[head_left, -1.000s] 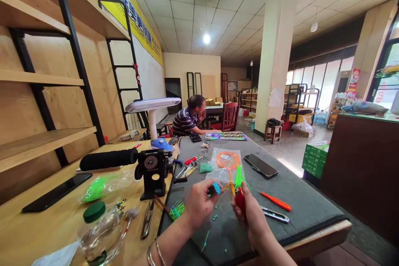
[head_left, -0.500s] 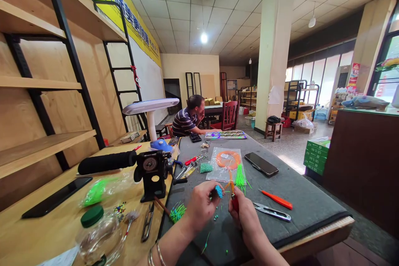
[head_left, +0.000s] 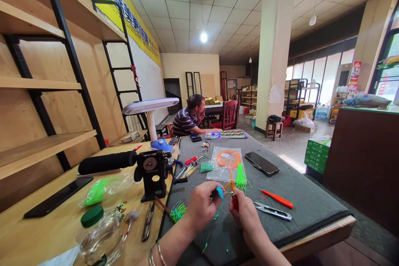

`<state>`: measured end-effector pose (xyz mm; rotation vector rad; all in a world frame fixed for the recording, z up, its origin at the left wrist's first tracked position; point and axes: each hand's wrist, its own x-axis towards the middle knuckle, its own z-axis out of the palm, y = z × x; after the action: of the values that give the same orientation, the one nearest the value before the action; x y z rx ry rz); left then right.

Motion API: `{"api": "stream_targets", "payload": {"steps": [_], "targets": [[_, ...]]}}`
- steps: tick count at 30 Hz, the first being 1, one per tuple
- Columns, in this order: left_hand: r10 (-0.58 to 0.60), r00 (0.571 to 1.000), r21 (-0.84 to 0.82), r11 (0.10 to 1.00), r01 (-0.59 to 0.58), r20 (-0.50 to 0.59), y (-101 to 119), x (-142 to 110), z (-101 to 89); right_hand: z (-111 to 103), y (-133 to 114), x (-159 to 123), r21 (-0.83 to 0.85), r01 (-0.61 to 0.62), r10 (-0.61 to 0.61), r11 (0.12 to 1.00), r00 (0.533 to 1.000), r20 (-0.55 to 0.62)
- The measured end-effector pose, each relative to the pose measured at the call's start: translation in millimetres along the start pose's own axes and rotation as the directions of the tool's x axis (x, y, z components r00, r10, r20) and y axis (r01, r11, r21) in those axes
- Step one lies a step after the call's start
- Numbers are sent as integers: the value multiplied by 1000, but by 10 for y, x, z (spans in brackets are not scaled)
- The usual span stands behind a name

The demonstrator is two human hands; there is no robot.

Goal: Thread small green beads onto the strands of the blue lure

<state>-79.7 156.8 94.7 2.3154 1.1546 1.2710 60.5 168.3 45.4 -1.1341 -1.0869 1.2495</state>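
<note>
Gripping blue beads (head_left: pixel 220 192), left hand (head_left: pixel 202 203) curls beside right (head_left: pixel 245 212).

The left hand (head_left: pixel 202 204) has its grip closed round a blue beaded piece (head_left: pixel 220 192), just beside the right hand (head_left: pixel 245 213), whose grip is closed on a red handle (head_left: pixel 235 203). Beyond them on the grey worktop (head_left: pixel 299 212), bright green strands (head_left: pixel 240 178) lie partly over a clear bag (head_left: pixel 215 154) with an orange coil (head_left: pixel 227 159). A phone (head_left: pixel 262 163), an orange tool (head_left: pixel 278 199) and silver snips (head_left: pixel 274 211) lie to the right. On the wooden worktop (head_left: pixel 124 191) at left stand a black device (head_left: pixel 152 166) and a jar (head_left: pixel 99 239) with a green lid (head_left: pixel 92 215). A person in a striped shirt (head_left: pixel 184 124) leans at the far end.
</note>
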Motion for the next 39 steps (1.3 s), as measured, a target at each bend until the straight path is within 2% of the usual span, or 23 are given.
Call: {"api": "stream_targets", "payload": {"steps": [3,15,18,20,24,27,34,39], "targets": [[-4,1000,-4,1000,4,7,8,4,-4,-1,-11,-2,34,-62,61,998,998,22],[-13,1000,-22,1000,13,1,-2,-9,1,3,-85,-85,83,-101,100,991,995,20],[-35,999,-81,996,35,-6,-2,-5,-1,-29,-82,-119,166,-33,31,986,999,18],[-64,998,-134,989,63,-7,-2,0,-1,-59,-68,-135,198,56,-53,979,998,-22],[-125,992,-223,967,122,0,-4,6,12,-107,-27,-132,79,246,-235,966,964,-122],[-148,989,-269,953,143,3,-3,7,23,-107,-26,-115,12,324,-318,946,936,-148],[-158,987,-275,948,158,21,12,11,34,-36,-103,-98,17,393,-390,919,915,-102],[-166,985,-295,940,171,45,9,10,46,-52,-111,-130,-52,417,-420,907,904,-77]]}}
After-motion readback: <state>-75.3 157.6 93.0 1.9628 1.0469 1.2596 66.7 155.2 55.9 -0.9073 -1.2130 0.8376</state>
